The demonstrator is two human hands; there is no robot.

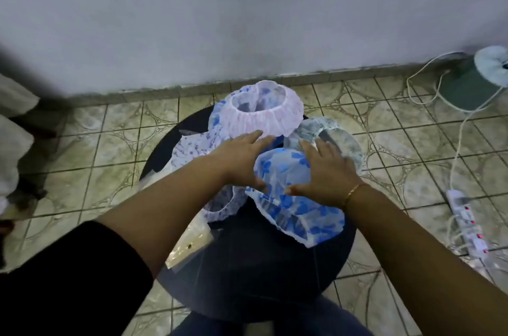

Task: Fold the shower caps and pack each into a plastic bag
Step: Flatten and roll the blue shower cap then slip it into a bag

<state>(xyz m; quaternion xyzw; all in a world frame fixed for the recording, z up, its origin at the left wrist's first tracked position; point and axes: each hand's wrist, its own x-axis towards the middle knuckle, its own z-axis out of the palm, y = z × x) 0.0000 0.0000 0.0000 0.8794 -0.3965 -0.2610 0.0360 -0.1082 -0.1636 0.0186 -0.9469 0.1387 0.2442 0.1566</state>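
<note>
Several shower caps are heaped on a round dark table [261, 267]. A blue-flowered cap [291, 198] lies in front, and both my hands rest on it with straight, spread fingers. My left hand [242, 162] reaches over its left side, fingertips touching a pink-edged cap [264, 112] standing open at the back. My right hand [327, 170] lies on the blue cap's right side, fingertips near a grey-patterned cap [343, 143]. A purple-flowered cap [192, 151] lies partly under my left forearm. A stack of clear plastic bags [189, 245] sits at the table's left edge.
A tiled floor [110, 148] surrounds the table, with a grey wall behind. A power strip [467, 225] with white cables lies on the floor at the right. A fan base [464, 88] stands at the far right. White sacks [13, 137] sit at the left edge.
</note>
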